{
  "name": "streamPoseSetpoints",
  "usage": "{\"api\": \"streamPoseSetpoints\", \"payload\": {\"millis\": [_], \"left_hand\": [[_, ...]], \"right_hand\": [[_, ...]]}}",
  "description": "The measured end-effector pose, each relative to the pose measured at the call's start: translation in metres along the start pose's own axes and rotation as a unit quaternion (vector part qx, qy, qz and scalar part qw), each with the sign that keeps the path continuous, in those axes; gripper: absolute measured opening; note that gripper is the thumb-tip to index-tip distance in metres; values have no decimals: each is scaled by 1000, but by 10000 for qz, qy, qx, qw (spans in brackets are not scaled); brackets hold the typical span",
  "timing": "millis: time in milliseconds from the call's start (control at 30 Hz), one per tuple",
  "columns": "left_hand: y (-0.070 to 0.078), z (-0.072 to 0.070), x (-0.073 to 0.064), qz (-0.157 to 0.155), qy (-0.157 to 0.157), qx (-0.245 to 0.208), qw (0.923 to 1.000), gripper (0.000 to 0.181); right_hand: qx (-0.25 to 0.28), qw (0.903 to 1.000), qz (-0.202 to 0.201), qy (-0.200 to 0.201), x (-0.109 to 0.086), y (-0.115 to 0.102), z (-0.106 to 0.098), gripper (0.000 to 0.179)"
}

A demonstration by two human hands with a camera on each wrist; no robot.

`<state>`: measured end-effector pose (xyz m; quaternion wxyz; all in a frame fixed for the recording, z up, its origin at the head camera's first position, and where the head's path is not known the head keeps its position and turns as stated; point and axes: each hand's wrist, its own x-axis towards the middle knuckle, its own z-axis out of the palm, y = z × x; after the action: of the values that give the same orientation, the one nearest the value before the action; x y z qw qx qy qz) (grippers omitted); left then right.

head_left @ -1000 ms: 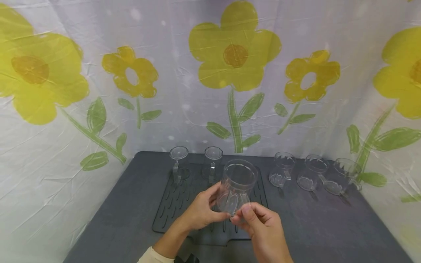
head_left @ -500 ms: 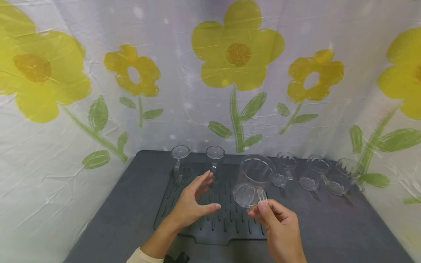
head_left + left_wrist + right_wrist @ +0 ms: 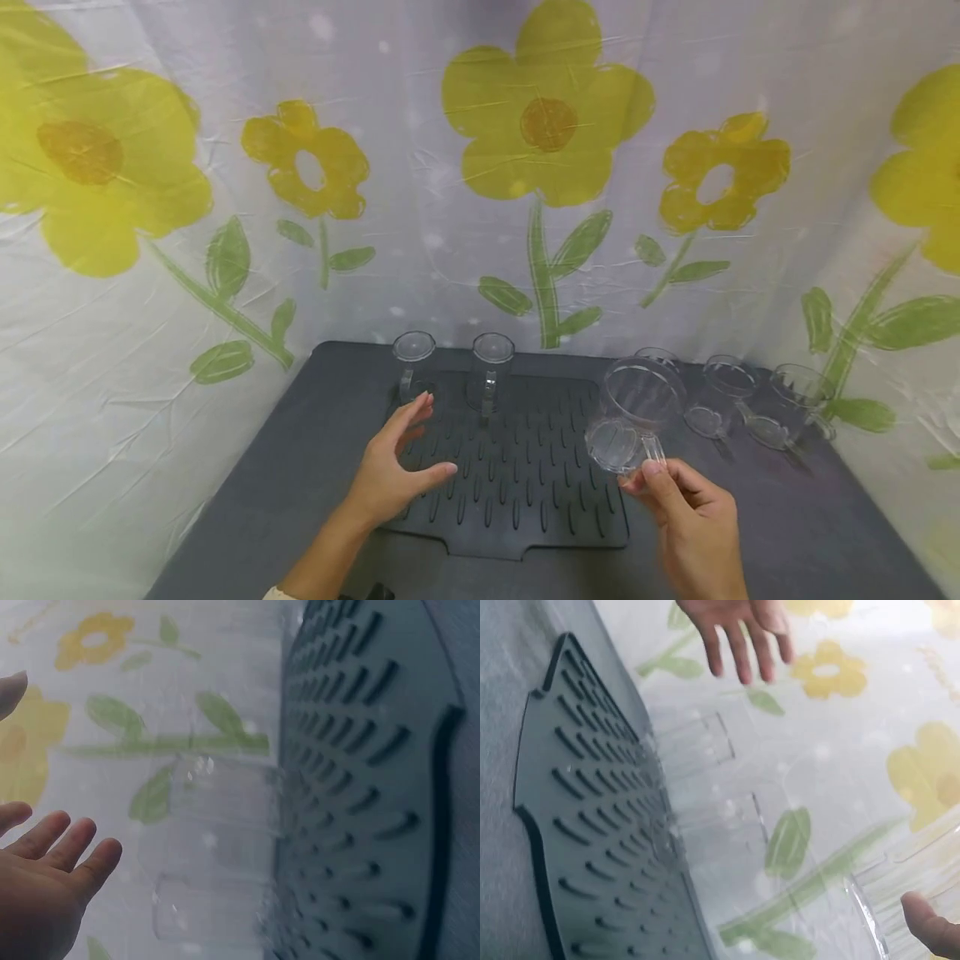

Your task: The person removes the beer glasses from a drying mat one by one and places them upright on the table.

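My right hand (image 3: 693, 521) pinches the handle of a clear mug (image 3: 637, 400) and holds it raised and tilted over the right side of the dark drying mat (image 3: 517, 500). In the right wrist view the same mug (image 3: 907, 892) shows partly, with the thumb beside it. Apart from the mug, my left hand (image 3: 393, 467) hovers over the mat's left side with fingers extended, holding nothing. Two more clear mugs stand bottom-up at the mat's back edge, a left one (image 3: 414, 362) and a right one (image 3: 492, 371). The left hand partly covers the left one.
On the dark table (image 3: 780, 517), three clear mugs stand upright in a row at the back right: a near-centre one (image 3: 663, 357) partly hidden behind the held mug, a middle one (image 3: 723, 396) and a right one (image 3: 791, 408). A flower-printed curtain (image 3: 420, 250) closes off the back and sides.
My left hand has let go of the mug and moved left. The right hand has carried the mug rightward by its handle, in front of the upright mugs.
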<state>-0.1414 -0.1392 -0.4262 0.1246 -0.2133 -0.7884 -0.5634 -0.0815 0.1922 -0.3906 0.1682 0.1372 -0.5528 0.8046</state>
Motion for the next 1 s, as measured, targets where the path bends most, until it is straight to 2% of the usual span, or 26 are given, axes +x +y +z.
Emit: {"api": "streamPoseSetpoints", "payload": {"millis": [200,333,500,633,800,1000], "left_hand": [[-14,-15,-15,-159,371,183,9990,87],[-21,-23,-22,-266,523,254,9980,88],[-25,-29,-28,-410,644,387,9963,89],[-31,-31,-33,-515,704,503,9949,89],[-47,-32,-39,-696,804,674,9920,90],[-65,-34,-49,-1074,898,688,9878,89]], "right_hand": [[-231,9982,248,500,-2,-3,-9,20],[-251,9965,262,756,-3,-2,-15,21],[-251,9955,224,887,-4,0,-22,21],[-283,9946,227,970,-6,3,-28,22],[-311,9907,344,1277,-7,8,-37,22],[-177,9876,333,1526,-8,16,-49,20]]}}
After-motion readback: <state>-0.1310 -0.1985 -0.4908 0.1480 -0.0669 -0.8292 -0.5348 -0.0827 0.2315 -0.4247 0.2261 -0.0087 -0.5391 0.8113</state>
